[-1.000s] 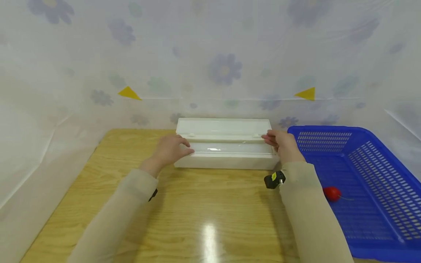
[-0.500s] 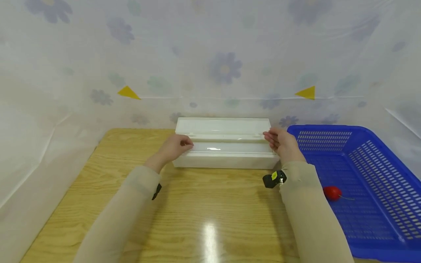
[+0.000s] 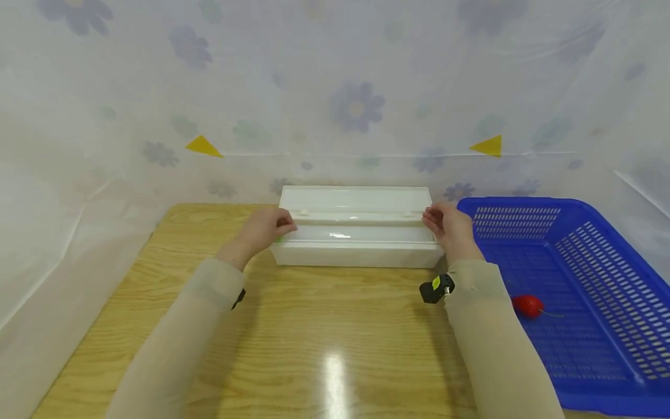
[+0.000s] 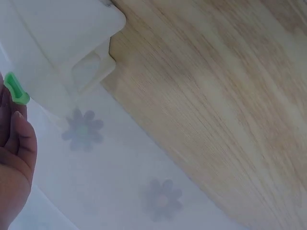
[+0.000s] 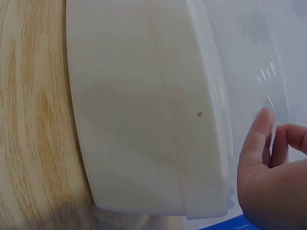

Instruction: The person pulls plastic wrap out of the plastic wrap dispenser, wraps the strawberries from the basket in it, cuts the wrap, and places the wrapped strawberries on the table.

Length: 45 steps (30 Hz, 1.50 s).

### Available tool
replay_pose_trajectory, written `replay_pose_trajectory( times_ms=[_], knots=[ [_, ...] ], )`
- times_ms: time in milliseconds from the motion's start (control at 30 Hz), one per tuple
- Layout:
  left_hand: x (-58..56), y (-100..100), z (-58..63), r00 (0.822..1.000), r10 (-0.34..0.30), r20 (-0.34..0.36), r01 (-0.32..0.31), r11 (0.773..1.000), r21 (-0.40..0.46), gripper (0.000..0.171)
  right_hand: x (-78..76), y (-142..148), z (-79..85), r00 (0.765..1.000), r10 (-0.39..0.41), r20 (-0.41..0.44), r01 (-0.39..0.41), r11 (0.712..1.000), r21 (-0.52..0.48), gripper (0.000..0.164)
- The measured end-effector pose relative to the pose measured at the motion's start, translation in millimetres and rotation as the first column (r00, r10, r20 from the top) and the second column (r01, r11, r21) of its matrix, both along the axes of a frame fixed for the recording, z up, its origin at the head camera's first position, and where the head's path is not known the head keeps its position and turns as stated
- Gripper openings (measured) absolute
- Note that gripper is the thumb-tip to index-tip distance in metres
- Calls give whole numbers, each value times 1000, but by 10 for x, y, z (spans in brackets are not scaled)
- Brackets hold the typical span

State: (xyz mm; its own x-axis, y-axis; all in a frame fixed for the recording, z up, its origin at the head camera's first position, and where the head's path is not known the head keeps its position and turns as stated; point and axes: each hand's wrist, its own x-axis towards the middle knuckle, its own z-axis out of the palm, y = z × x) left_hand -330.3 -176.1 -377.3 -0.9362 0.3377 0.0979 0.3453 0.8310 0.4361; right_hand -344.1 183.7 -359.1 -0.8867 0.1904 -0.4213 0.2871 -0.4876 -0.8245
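You seem to be taking up the clear film [image 5: 259, 62] at the white box [image 3: 358, 256] on the table [image 3: 293, 326]: your right hand [image 3: 452, 230] pinches one end, your left hand [image 3: 262, 230] apparently the other, near the green clip [image 4: 19, 93]. Next likely calls for even tension.

A way runs over the table [image 3: 335, 326] between the sleeves [image 3: 497, 326] — box [image 3: 358, 256] across its far end, sheet [image 3: 361, 174] just behind, basket [image 3: 523, 202] walling the right
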Motion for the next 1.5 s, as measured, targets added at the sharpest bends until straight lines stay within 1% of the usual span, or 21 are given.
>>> replay_pose_trajectory(
  times_ms=[67, 100, 167, 233, 267, 300, 333, 400, 500, 567, 633, 700, 767, 833, 900, 967, 1033, 1167, 1300, 1400, 1500],
  knots=[
    [-1, -15, 25, 999, 3, -32, -4, 999, -41, 17, 11, 14, -7, 998, 46, -49, -47, 999, -16, 7],
    [-2, -24, 38, 999, 3, -48, -6, 998, -54, 18, 16, 24, -9, 995, 73, -73, -73, 997, 4, 5],
    [2, -46, 71, 998, 1, -56, -4, 998, -67, 18, 23, 44, -17, 983, 143, -112, -131, 985, 112, 9],
    [7, -73, 99, 999, 3, -37, -5, 999, -51, 18, 27, 54, -27, 967, 225, -121, -183, 940, 287, 18],
    [9, -86, 114, 1000, 0, -18, -1, 1000, -30, 17, 27, 54, -35, 959, 255, -122, -191, 904, 382, 23],
    [15, -95, 131, 1000, -2, 5, 2, 1000, -8, 16, 26, 50, -43, 955, 274, -112, -189, 857, 480, 29],
    [17, -103, 144, 1000, -8, 25, 8, 1000, 8, 15, 26, 43, -52, 951, 291, -100, -184, 798, 574, 35],
    [21, -109, 164, 998, -15, 54, 13, 1000, 27, 16, 28, 23, -65, 947, 310, -80, -151, 654, 741, 41],
    [14, -99, 185, 999, -21, 44, 20, 1000, 25, 16, 39, 1, -70, 945, 314, -87, -68, 450, 891, 31],
    [-2, -88, 191, 1000, -10, 23, 9, 1000, 24, 17, 35, 3, -61, 941, 326, -90, -23, 329, 944, 27],
    [-21, -79, 199, 1000, 12, -5, -12, 1000, 24, 17, 25, 19, -40, 928, 361, -88, -6, 251, 968, 28],
    [-38, -74, 212, 999, 38, -34, -38, 999, 18, 16, 10, 38, -13, 909, 412, -66, -17, 193, 981, 30],
    [-61, -72, 221, 996, 65, -54, -64, 998, 12, 16, -10, 67, 10, 879, 475, -32, -38, 137, 990, 30],
    [-81, -73, 229, 994, 82, -70, -82, 997, 1, 16, -25, 90, 27, 847, 532, 0, -58, 92, 994, 27],
    [-93, -76, 236, 992, 93, -80, -95, 995, -16, 16, -43, 115, 30, 823, 567, 31, -77, 57, 995, 22],
    [-100, -81, 245, 990, 105, -90, -109, 993, -40, 15, -56, 127, 33, 808, 586, 58, -86, 21, 996, 19],
    [-101, -83, 252, 987, 118, -107, -126, 989, -75, 16, -58, 134, 42, 803, 592, 71, -82, -9, 997, 18],
    [-84, -82, 275, 977, 131, -169, -156, 977, -143, 15, -34, 133, 79, 805, 589, 66, -49, -45, 998, 15],
    [-58, -86, 304, 969, 127, -214, -163, 973, -160, 14, 5, 131, 126, 813, 580, 45, -13, -59, 998, 11],
    [-39, -84, 320, 967, 130, -218, -166, 974, -153, 14, 28, 128, 154, 809, 586, 49, -12, -67, 998, 16],
    [-4, -62, 329, 970, 146, -194, -174, 975, -137, 16, 45, 116, 176, 797, 599, 71, -24, -87, 996, 24]
  ],
)
